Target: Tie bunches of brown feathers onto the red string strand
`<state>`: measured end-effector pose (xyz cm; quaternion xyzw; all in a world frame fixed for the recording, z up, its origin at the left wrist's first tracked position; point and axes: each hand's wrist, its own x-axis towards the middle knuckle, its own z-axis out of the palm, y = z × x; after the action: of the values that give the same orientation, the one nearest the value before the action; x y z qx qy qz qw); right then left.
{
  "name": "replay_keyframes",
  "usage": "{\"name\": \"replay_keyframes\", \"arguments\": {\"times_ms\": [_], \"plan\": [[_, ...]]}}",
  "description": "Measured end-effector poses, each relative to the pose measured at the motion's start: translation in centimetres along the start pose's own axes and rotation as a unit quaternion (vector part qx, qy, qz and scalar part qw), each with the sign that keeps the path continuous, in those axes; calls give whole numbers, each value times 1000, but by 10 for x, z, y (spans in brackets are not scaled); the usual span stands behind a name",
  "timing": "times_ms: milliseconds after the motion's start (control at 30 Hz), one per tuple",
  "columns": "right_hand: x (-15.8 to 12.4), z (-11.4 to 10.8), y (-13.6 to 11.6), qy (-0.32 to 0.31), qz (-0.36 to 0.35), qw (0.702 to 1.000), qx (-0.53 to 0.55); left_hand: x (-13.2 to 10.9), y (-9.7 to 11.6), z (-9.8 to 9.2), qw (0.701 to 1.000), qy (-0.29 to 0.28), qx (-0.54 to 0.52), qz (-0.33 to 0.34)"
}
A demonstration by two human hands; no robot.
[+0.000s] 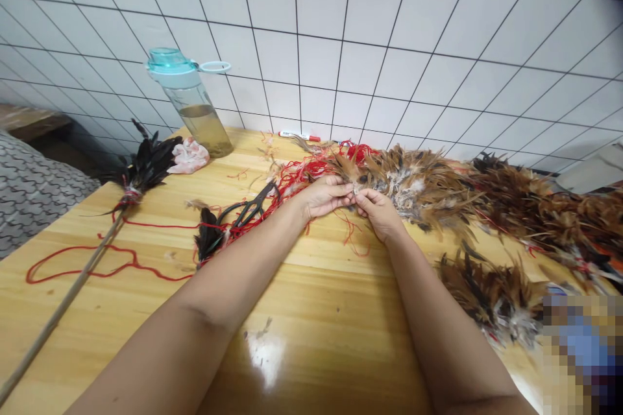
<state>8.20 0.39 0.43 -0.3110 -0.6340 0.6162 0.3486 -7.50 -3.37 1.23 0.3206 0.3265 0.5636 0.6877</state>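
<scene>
My left hand [331, 197] and my right hand [378, 210] meet over the far middle of the table, fingertips nearly touching. Both are closed in a pinch around the pale base of a small brown feather [348, 170], whose tip points away from me; the exact grip is partly hidden by my fingers. Just right of my hands lies a heap of brown feathers [418, 185] with whitish fluffy bases. Tangled red string [304, 172] spreads behind my left hand. Black-handled scissors [250, 211] rest left of it, beside a black feather tuft [209, 233].
A stick [73, 301] with black feathers [150, 165] tied on its end lies at left, red cord looping over it. Behind stand a bottle [199, 110] and a crumpled pinkish bag [189, 157]. A marker [299, 136] lies by the tiled wall. More feather bundles [491, 285] cover the right.
</scene>
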Motion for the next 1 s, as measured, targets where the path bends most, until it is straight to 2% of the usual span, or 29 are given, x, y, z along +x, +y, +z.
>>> {"name": "replay_keyframes", "arguments": {"times_ms": [233,400,500,700,867,1000], "plan": [[-1,1,-1,-1,-4,1000,-9,-1,1,-1,999,-24,35,7],[2,0,-1,56,-2,998,-28,1,4,-2,999,-2,35,16],[4,-4,1,76,-12,995,-70,3,2,-1,996,20,87,23],[4,-6,5,30,-39,981,-188,4,-3,5,972,40,219,71],[1,-6,0,-14,13,997,-81,2,2,5,970,31,225,84],[-1,-9,-4,-52,33,998,-21,1,6,3,979,-19,191,69]]}}
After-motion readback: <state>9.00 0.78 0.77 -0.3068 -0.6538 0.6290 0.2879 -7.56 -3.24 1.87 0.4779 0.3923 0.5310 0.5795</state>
